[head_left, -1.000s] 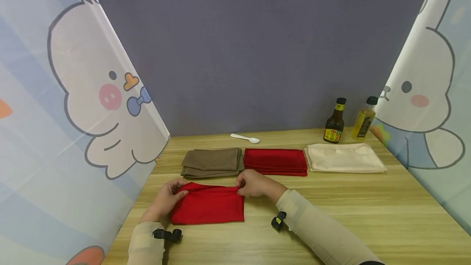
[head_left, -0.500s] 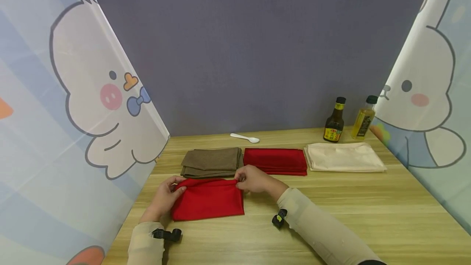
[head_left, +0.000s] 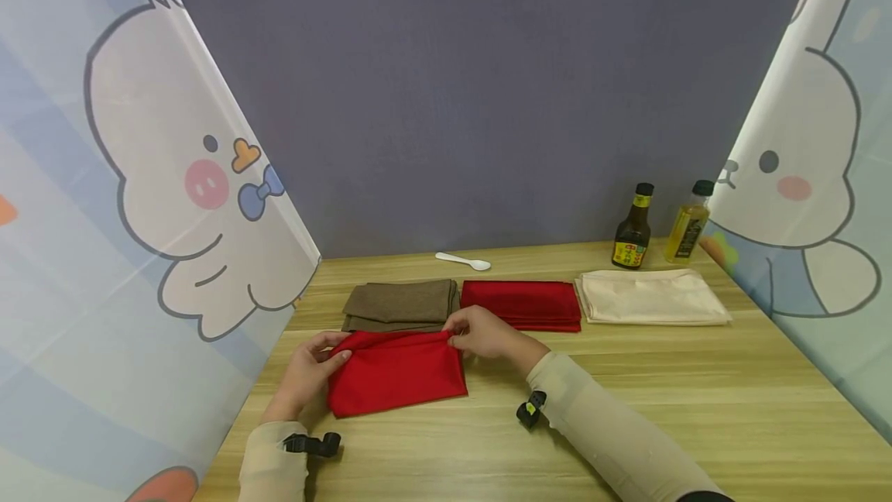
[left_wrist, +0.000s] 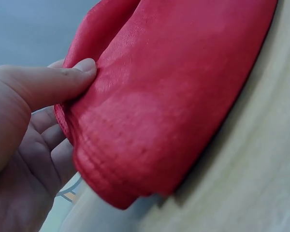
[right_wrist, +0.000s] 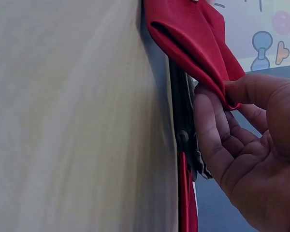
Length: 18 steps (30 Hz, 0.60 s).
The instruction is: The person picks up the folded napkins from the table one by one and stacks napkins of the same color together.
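Observation:
Both hands hold a folded red cloth (head_left: 400, 378) by its far corners, in front of the brown cloth. The left hand (head_left: 305, 373) pinches the far left corner; in the left wrist view the thumb (left_wrist: 70, 82) lies on the cloth's upper face, with the fingers behind it. At the far right corner, the right hand (head_left: 481, 333) pinches the edge between thumb and fingers. The right wrist view shows this corner of the red cloth (right_wrist: 193, 48) hanging folded in layers, raised off the table.
Behind the hands lie a folded brown cloth (head_left: 400, 304), a second red cloth (head_left: 521, 303) and a cream cloth (head_left: 651, 298) in a row. A white spoon (head_left: 463, 261) lies farther back. A dark sauce bottle (head_left: 632, 231) and an oil bottle (head_left: 688, 227) stand at back right.
Both hands have carried the red cloth a little away from the body, toward the brown cloth. Its near edge has moved back, the right end more than the left, so it now slants.

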{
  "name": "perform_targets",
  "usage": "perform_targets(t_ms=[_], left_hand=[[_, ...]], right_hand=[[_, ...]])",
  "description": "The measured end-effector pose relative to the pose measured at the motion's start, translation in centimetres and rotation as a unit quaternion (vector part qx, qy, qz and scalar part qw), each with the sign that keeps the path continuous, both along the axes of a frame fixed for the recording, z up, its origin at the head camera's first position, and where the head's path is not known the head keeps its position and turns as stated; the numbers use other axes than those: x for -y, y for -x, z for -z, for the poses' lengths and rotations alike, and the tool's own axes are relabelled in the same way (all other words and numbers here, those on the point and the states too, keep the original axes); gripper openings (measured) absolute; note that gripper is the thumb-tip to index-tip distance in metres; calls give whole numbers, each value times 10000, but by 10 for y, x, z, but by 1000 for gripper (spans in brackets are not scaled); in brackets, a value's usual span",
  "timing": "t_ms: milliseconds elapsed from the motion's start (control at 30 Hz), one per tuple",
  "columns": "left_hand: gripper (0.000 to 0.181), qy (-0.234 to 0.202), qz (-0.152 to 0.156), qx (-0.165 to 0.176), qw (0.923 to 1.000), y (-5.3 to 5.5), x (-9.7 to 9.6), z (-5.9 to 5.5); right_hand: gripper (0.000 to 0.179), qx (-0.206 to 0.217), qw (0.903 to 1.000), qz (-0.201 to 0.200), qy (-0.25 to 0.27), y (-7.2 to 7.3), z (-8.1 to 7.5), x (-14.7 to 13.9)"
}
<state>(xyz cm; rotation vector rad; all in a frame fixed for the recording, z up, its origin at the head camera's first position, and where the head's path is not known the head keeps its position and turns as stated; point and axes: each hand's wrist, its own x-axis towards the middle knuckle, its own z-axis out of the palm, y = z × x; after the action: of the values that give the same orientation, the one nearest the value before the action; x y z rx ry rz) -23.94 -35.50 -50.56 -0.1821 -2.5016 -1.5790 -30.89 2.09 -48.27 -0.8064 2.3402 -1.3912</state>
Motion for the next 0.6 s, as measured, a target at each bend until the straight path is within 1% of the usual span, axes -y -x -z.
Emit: perform_targets(t_ms=[67,233,433,600], left_hand=[[33,-120,21,16,9999,-1,0,-2],[33,-215,49,-2,9998,0,0,-3],[33,-180,98,-59,9998,-1,-2,-6],[33,-492,210,-105,9985,-1,-4,-8]], right_hand=[[16,40,10000,22,59,1,-1,-1],[14,100,9998,-16,149,3,-3,-2],[15,96,9998,17,194,3,-3,-5],[15,56,9995,75,300,5,-4,-6]])
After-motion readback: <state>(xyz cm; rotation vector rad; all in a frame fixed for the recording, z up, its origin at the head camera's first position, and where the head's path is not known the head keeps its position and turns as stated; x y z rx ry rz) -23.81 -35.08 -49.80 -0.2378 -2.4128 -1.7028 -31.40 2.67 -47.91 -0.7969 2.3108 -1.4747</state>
